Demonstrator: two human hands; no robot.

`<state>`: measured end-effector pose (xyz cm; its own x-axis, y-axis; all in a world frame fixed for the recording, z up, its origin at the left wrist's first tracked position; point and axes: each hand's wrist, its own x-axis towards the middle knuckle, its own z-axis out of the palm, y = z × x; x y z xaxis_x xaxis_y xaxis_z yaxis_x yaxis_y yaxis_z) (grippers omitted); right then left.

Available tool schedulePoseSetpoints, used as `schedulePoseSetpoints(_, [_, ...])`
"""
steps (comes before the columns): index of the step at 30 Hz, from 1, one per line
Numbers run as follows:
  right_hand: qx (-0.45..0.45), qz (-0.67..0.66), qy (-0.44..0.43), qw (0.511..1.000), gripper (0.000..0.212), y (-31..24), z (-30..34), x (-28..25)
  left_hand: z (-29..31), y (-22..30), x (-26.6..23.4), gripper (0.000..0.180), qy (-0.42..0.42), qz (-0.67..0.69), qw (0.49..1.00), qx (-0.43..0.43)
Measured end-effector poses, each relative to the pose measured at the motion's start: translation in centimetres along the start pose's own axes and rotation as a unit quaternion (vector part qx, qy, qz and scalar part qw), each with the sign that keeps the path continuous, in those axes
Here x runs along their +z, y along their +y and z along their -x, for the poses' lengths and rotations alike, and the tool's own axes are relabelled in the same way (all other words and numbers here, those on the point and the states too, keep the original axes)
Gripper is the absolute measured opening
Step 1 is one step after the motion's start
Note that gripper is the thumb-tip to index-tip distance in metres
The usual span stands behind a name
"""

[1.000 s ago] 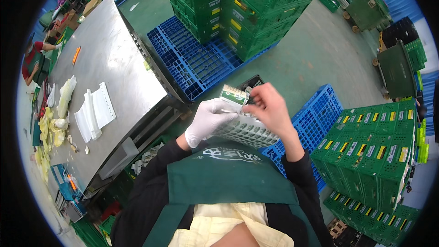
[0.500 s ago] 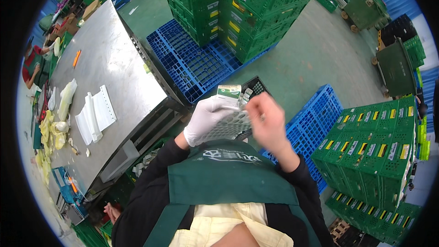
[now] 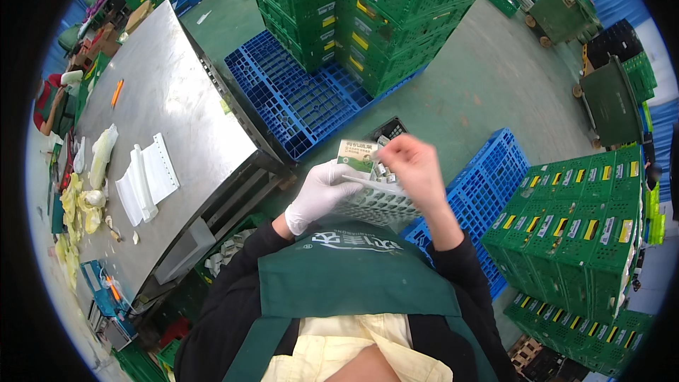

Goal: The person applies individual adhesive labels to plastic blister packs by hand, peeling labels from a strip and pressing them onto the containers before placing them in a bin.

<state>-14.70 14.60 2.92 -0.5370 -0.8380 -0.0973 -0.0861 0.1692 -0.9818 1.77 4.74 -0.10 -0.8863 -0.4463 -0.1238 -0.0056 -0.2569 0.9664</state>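
My left hand (image 3: 320, 194), in a white glove, grips the rim of a pale perforated plastic basket (image 3: 375, 206) held against my apron. A green and white printed card (image 3: 355, 151) stands up at the basket's far left side. Beside it, inside the basket, lie several small white and green pieces (image 3: 384, 173), too small to make out. Over the basket's right side is my bare right hand (image 3: 417, 173), its thumb and fingers pinched together near the card. Whatever sits between those fingertips is hidden and slightly blurred.
To the left stands a metal table (image 3: 191, 92) with white sheets (image 3: 147, 177) and vegetable scraps (image 3: 90, 205). Ahead, green crates (image 3: 396, 21) are stacked on a blue pallet (image 3: 283, 99). More crates (image 3: 566, 233) and another pallet (image 3: 488, 184) stand right. A black crate (image 3: 391, 129) lies beyond the basket.
The basket has shifted to the right, and more of the card and small pieces shows. My right hand is now pinched closer to the card. Another person's hand at lower left is gone from view.
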Motion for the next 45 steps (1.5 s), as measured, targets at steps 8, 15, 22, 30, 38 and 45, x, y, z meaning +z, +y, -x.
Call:
schedulePoseSetpoints(8, [-0.041,0.047,-0.005,0.998,0.020,1.8,-0.7,1.1,-0.4,0.9,0.0,0.016,-0.008,-0.136,0.984,0.113])
schedulePoseSetpoints(15, [0.039,-0.011,0.105,0.994,0.022,1.7,-2.7,-2.4,0.1,-0.3,-0.3,0.019,-0.030,-0.066,0.997,-0.007])
schedulePoseSetpoints(22, [0.016,-0.088,-0.020,0.996,0.016,1.4,-1.7,0.1,-0.5,-0.5,-0.5,0.013,-0.075,-0.120,0.989,0.035])
schedulePoseSetpoints(30, [0.026,-0.081,-0.049,0.995,0.031,-0.4,0.6,0.3,0.0,-1.0,0.0,0.011,-0.001,-0.092,0.994,0.055])
schedulePoseSetpoints(38, [-0.113,0.221,0.209,0.946,0.042,0.6,-0.7,-4.2,0.2,0.5,-1.6,0.013,0.127,0.005,0.990,0.060])
schedulePoseSetpoints(45, [-0.141,0.089,0.027,0.986,0.047,1.6,0.7,-5.3,-1.5,1.8,-2.6,0.023,0.182,0.121,0.966,0.137])
